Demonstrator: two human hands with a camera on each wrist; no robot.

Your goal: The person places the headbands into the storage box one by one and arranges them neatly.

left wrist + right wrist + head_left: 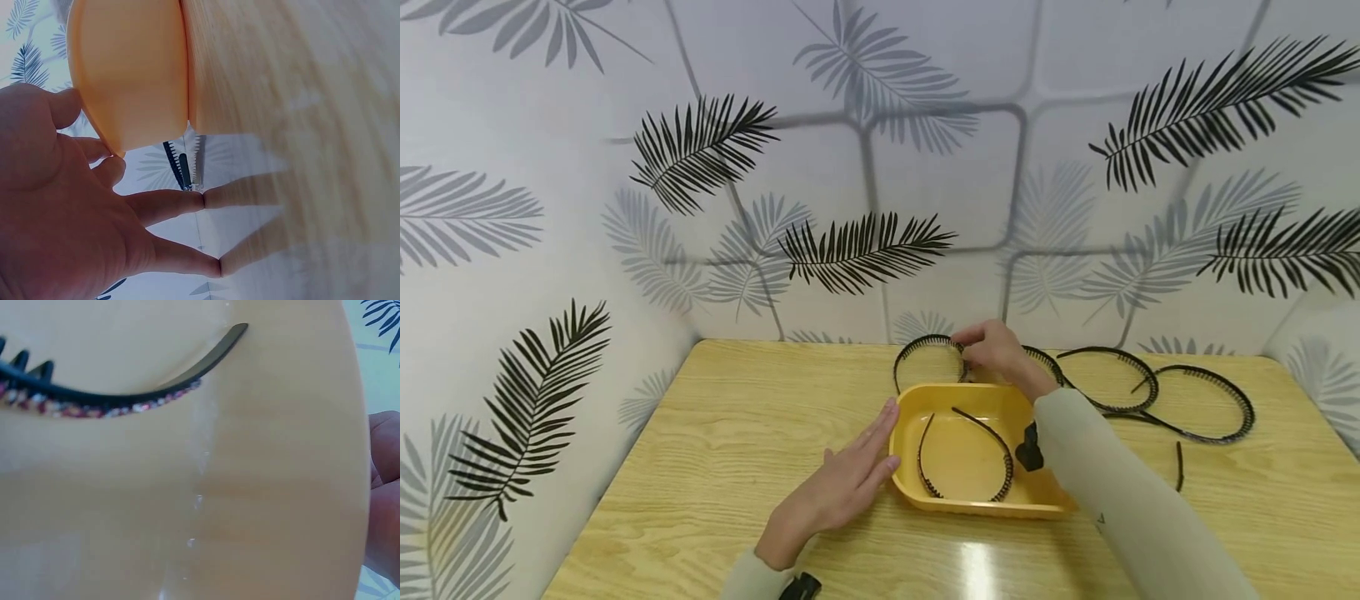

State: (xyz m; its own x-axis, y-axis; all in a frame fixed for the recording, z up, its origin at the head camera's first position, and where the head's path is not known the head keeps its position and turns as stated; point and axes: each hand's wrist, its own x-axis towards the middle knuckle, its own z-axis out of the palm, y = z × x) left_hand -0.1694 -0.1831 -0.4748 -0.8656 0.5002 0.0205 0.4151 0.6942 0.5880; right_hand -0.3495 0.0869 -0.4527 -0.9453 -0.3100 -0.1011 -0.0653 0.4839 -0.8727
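Note:
A yellow plastic basin stands on the table with one black toothed headband inside. In the right wrist view that headband shows a strip of pink and white glitter. My left hand is at the basin's left end, its fingers mostly straight. The left wrist view shows that hand touching the rim of the basin, two fingers reaching down to the table. Behind the basin, my right hand pinches the edge of another black headband; the basin's wall partly hides its fingers in the right wrist view.
Several more black headbands lie overlapping on the table to the right of the basin. The tip of another shows beyond my right sleeve. A leaf-patterned wall rises directly behind the wooden table.

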